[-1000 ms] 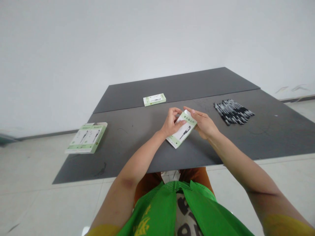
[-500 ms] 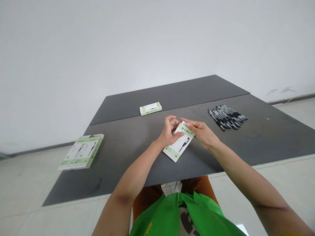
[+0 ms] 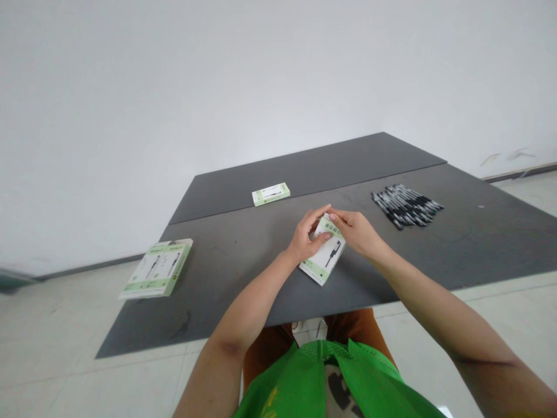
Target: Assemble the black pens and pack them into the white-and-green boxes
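Observation:
A white and green pen box (image 3: 322,259) with a pen printed on its face is held over the near part of the table, tilted. My left hand (image 3: 308,235) grips it from the left side, thumb lying across the printed face. At the box's far end, my right hand (image 3: 354,228) pinches the top edge with thumb and fingers. The fingertips of both hands meet there, and they partly hide that end. To the right lies a bundle of black and clear pens (image 3: 407,206), side by side on the table.
Two pen boxes (image 3: 159,270) sit side by side at the table's left edge, jutting slightly past it. Another pen box (image 3: 271,194) lies farther back, by the seam of the dark grey table (image 3: 243,290). A white wall (image 3: 278,81) stands behind.
My left fingers have closed in around the box's far end, meeting the right fingertips. The box has turned a little more upright. The whole view has shifted slightly.

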Tool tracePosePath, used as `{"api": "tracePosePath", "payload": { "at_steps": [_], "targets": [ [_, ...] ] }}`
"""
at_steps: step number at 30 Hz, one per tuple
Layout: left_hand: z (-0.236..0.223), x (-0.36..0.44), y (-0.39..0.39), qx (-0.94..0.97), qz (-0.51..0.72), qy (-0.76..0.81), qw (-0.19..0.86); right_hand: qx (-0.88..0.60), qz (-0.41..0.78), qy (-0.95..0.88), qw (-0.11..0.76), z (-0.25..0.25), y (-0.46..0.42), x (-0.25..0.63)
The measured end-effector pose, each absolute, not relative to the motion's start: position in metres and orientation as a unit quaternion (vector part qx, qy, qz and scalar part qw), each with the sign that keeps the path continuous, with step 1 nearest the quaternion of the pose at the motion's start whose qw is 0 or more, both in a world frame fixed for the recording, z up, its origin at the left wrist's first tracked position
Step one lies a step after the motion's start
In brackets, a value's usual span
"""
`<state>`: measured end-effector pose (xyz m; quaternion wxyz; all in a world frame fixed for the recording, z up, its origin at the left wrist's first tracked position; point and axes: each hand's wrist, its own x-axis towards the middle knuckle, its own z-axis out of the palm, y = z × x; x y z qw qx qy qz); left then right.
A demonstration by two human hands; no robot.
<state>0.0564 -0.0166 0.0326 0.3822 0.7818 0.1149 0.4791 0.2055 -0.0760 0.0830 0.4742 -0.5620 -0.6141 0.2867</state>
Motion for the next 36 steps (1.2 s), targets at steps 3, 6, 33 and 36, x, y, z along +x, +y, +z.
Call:
{"api": "tracePosePath", "payload": {
  "at_steps": [3,6,33,36],
  "targets": [
    [0.037,0.056,-0.017,0.793,0.503,0.122,0.32,-0.556,0.284,-0.625,0.469,0.087,-0.077,0.2],
    [0.039,0.056,-0.018,0.779,0.532,0.124,0.307,-0.563,0.31,-0.596,0.481,0.09,-0.077,0.196],
    [0.063,0.046,-0.022,0.733,0.653,0.158,0.108,-0.458,0.081,-0.587,0.662,0.026,-0.074,0.152],
    [0.059,0.048,-0.025,0.739,0.645,0.162,0.104,-0.482,0.035,-0.618,0.62,0.015,-0.079,0.158]
  ]
}}
